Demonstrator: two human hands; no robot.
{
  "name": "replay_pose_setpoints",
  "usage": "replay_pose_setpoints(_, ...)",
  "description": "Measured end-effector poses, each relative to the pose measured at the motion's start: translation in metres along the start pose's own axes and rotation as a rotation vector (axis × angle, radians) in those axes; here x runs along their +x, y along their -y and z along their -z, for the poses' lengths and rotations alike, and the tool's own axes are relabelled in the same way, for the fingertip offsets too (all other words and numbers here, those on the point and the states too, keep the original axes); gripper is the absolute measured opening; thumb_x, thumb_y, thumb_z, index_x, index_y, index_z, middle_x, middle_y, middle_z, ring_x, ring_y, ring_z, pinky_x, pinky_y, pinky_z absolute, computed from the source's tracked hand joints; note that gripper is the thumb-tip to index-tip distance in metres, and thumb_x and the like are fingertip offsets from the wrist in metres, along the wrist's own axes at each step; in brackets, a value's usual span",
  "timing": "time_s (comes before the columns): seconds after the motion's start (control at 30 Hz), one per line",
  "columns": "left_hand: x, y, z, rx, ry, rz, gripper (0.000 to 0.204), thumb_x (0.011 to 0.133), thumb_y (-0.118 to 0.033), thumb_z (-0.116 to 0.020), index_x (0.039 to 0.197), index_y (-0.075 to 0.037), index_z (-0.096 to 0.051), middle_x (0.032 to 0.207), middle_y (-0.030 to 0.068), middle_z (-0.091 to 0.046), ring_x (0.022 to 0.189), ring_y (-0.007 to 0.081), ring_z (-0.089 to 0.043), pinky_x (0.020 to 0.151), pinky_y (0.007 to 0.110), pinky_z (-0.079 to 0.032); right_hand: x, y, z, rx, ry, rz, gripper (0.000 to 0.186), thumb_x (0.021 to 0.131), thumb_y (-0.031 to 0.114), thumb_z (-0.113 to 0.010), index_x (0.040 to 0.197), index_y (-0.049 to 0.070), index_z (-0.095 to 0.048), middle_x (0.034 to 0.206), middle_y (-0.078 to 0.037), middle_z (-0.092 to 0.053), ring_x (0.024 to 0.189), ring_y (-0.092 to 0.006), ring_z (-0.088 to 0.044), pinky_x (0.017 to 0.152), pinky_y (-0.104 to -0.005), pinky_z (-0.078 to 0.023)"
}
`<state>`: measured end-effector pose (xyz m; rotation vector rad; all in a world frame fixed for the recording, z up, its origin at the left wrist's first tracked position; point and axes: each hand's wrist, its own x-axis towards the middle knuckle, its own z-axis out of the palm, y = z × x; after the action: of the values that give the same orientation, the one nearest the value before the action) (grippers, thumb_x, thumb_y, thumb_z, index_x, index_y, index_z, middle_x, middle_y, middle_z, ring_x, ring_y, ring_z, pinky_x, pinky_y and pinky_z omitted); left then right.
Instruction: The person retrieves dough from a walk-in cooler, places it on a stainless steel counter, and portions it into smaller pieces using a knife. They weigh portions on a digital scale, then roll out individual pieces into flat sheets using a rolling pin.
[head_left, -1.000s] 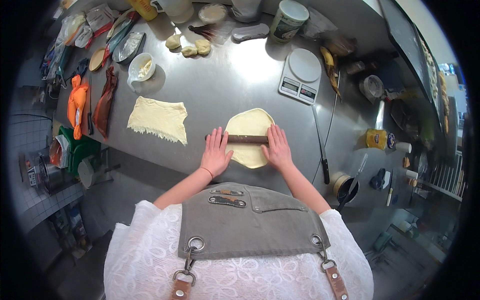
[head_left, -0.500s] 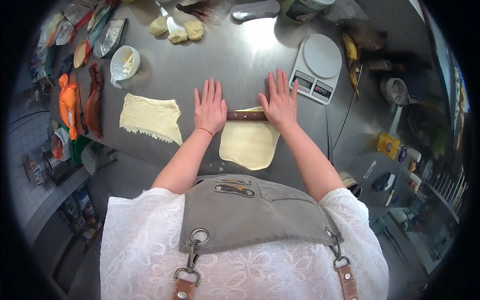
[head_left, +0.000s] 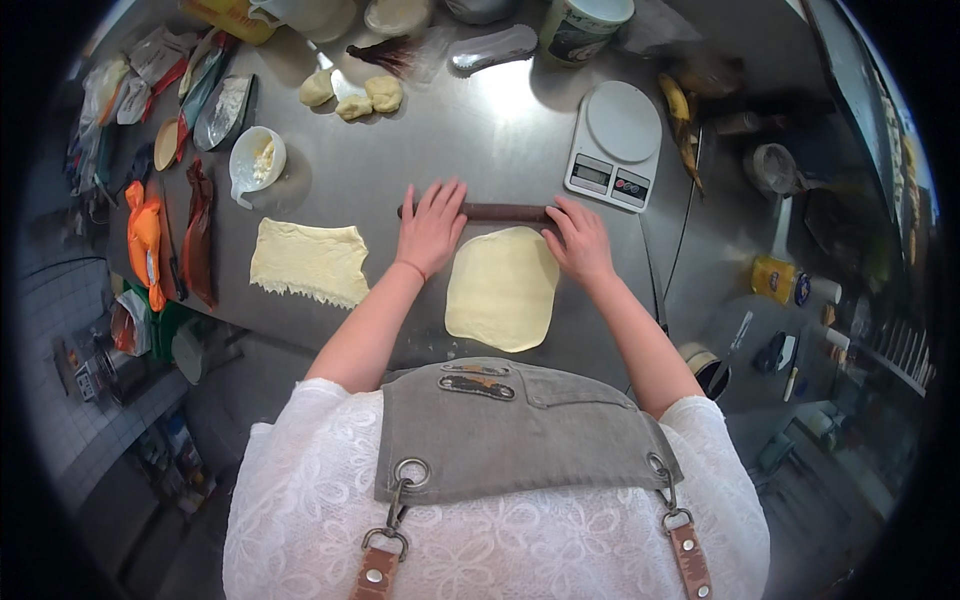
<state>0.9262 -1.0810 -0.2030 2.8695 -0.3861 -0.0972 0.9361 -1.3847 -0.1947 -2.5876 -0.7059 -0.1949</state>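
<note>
A dark brown rolling pin (head_left: 505, 212) lies crosswise just beyond the far edge of a smooth, pale sheet of dough (head_left: 503, 290). My left hand (head_left: 430, 232) rests palm down over its left part, fingers stretched out and slightly apart; the pin's left tip pokes out past them. At the right end, my right hand (head_left: 583, 240) has its fingers bent over the pin, covering that tip, and its thumb close to the dough's edge. Left of my left forearm lies a second dough sheet (head_left: 309, 262) with a ragged near edge.
A white kitchen scale (head_left: 615, 145) stands beyond my right hand. Toward the left are a white cup (head_left: 257, 162) with pale contents and a metal scoop (head_left: 224, 112) holding white powder. Dough lumps (head_left: 383, 94) sit farther back. A long thin blade (head_left: 653, 275) lies right of my forearm.
The rolling pin has moved from on top of the dough to past its far edge. My right fingers, stretched flat before, now bend over the pin. The view has shifted slightly.
</note>
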Motion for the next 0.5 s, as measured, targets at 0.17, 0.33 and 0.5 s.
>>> replay_pose_setpoints(0.17, 0.012, 0.004, 0.014, -0.109, -0.202, -0.022, 0.048, 0.099, -0.028, -0.063, 0.145, -0.015, -0.055, 0.147, 0.0063, -0.056, 0.136, 0.0273, -0.052, 0.118, 0.05, -0.036, -0.047, 0.021, 0.006, -0.033, -0.019, -0.224, 0.041, 0.088, 0.021, -0.076, 0.126, 0.007, -0.067, 0.118, -0.011, -0.064, 0.11, -0.032, -0.061, 0.094, -0.0451, -0.051)
replay_pose_setpoints(0.33, -0.037, -0.046, 0.025, -0.304, 0.069, 0.083, 0.041, 0.088, -0.026, -0.078, 0.123, -0.01, -0.066, 0.124, 0.0088, -0.067, 0.11, 0.0316, -0.066, 0.096, 0.045, -0.054, -0.082, 0.057, 0.002, 0.077, -0.024, -0.527, 0.031, 0.089, 0.021, -0.076, 0.117, 0.007, -0.071, 0.107, -0.011, -0.063, 0.107, -0.0317, -0.061, 0.087, -0.0447, -0.055)
replay_pose_setpoints(0.5, -0.045, -0.071, 0.019, -0.358, 0.385, 0.304, 0.044, 0.084, -0.03, -0.082, 0.12, -0.01, -0.066, 0.114, 0.0111, -0.07, 0.106, 0.0319, -0.068, 0.092, 0.044, -0.055, -0.087, 0.072, -0.005, 0.197, 0.048, -0.734, 0.02, 0.089, 0.02, -0.076, 0.1, 0.006, -0.069, 0.1, -0.012, -0.064, 0.102, -0.0311, -0.064, 0.083, -0.0436, -0.055)
